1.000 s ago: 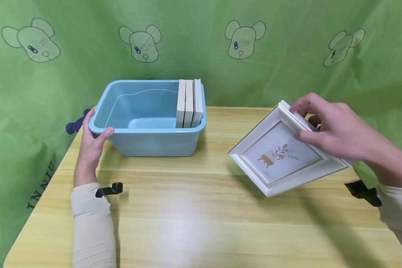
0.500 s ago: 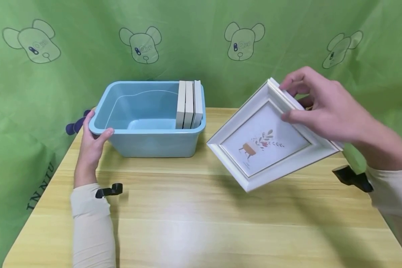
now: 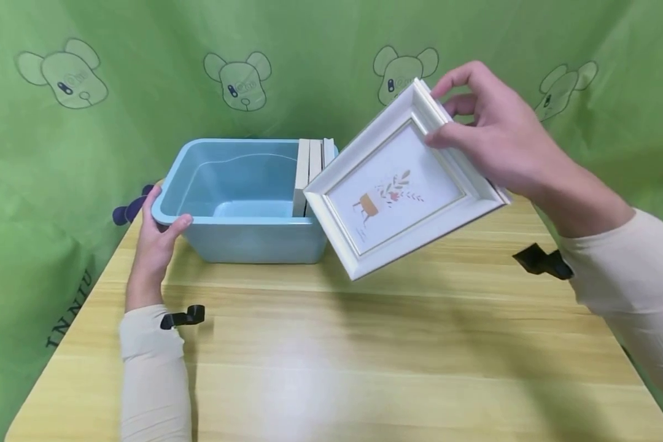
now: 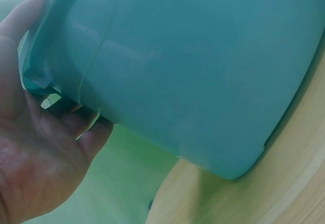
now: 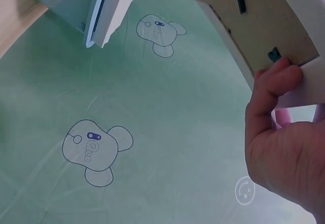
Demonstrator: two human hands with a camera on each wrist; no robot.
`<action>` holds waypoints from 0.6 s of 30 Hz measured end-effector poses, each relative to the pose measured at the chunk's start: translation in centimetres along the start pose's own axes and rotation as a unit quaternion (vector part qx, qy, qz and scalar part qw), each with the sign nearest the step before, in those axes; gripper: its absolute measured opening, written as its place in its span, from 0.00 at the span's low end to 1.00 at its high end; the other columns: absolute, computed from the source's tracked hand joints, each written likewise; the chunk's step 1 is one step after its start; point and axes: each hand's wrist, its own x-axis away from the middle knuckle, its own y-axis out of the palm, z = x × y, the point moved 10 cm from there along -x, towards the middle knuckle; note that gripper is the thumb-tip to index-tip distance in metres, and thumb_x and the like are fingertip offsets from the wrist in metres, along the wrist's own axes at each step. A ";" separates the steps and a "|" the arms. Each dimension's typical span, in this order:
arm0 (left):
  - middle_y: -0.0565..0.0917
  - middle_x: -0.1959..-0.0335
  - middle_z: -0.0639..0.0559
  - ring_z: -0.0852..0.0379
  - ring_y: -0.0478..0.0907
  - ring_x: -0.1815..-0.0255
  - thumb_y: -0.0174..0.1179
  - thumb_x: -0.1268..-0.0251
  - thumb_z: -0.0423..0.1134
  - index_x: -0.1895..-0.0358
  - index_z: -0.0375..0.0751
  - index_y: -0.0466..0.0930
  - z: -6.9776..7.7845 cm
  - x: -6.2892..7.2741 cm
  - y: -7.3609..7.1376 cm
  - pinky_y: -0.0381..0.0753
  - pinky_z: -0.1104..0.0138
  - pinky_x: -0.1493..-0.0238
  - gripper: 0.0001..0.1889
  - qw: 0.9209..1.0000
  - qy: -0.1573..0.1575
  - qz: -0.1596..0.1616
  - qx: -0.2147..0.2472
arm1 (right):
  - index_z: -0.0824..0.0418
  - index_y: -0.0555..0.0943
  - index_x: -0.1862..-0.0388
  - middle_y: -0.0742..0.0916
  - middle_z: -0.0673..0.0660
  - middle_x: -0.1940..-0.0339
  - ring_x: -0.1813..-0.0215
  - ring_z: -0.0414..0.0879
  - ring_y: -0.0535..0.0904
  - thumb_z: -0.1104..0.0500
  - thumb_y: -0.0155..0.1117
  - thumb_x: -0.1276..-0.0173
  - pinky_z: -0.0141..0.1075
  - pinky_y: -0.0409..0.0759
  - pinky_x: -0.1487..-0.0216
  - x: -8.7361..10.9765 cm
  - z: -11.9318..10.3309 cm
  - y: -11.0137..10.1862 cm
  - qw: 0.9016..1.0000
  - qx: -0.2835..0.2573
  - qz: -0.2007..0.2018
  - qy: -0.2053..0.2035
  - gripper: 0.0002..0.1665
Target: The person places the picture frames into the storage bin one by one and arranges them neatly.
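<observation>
My right hand (image 3: 492, 129) pinches the upper edge of a white picture frame (image 3: 398, 184), thumb on the front and fingers behind. The frame hangs tilted above the table, its lower left corner overlapping the right end of a blue plastic basin (image 3: 248, 242) in the head view. Its brown back (image 5: 269, 26) shows in the right wrist view. With thumb and fingers, my left hand (image 3: 153, 252) grips the basin's left rim; the left wrist view shows this hand (image 4: 45, 148) against the basin's wall (image 4: 193, 71). Several pale, flat, book-like blocks (image 3: 301, 178) stand upright at the basin's right end.
The basin stands near the back left of a light wooden table (image 3: 287, 356). Behind the table hangs a green curtain (image 3: 320, 67) printed with bear heads. A dark blue object (image 3: 126, 212) shows behind the basin's left end. Each sleeve carries a black mount (image 3: 183, 317).
My right hand has raised the picture frame and carried it left, from over the table's right side to the basin's right end. My left hand keeps its grip on the rim.
</observation>
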 end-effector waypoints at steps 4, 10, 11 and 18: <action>0.52 0.23 0.48 0.51 0.52 0.25 0.63 0.37 0.38 0.24 0.66 0.43 0.1 0.1 -0.1 0.48 0.54 0.21 0.45 1.000 0.004 0.002 -0.001 | 0.45 0.63 0.42 0.80 0.53 0.50 0.61 0.51 0.85 0.59 0.60 0.31 0.50 0.86 0.67 -1.6 -0.3 0.6 0.998 -0.053 -0.005 0.024 0.23; 0.52 0.23 0.46 0.50 0.51 0.25 0.63 0.37 0.39 0.24 0.66 0.43 -0.1 0.0 -0.1 0.49 0.53 0.21 0.45 1.000 0.007 0.002 -0.007 | 0.46 0.62 0.43 0.79 0.55 0.51 0.58 0.53 0.83 0.61 0.57 0.29 0.51 0.86 0.65 -3.5 -0.5 1.1 0.993 -0.109 -0.007 0.040 0.21; 0.52 0.23 0.45 0.49 0.51 0.25 0.62 0.37 0.39 0.24 0.66 0.43 -0.1 -0.1 -0.1 0.49 0.54 0.21 0.45 1.000 0.008 0.001 -0.006 | 0.46 0.62 0.43 0.79 0.55 0.51 0.57 0.53 0.83 0.60 0.57 0.29 0.51 0.86 0.64 -3.7 -0.5 1.2 0.992 -0.115 -0.006 0.044 0.21; 0.53 0.24 0.45 0.49 0.52 0.25 0.62 0.37 0.38 0.24 0.65 0.43 0.2 -0.2 -0.1 0.50 0.52 0.21 0.45 1.000 0.019 0.000 -0.005 | 0.49 0.61 0.43 0.77 0.57 0.50 0.52 0.54 0.81 0.64 0.56 0.29 0.49 0.86 0.59 -5.6 -0.9 2.3 0.984 -0.168 0.003 0.057 0.21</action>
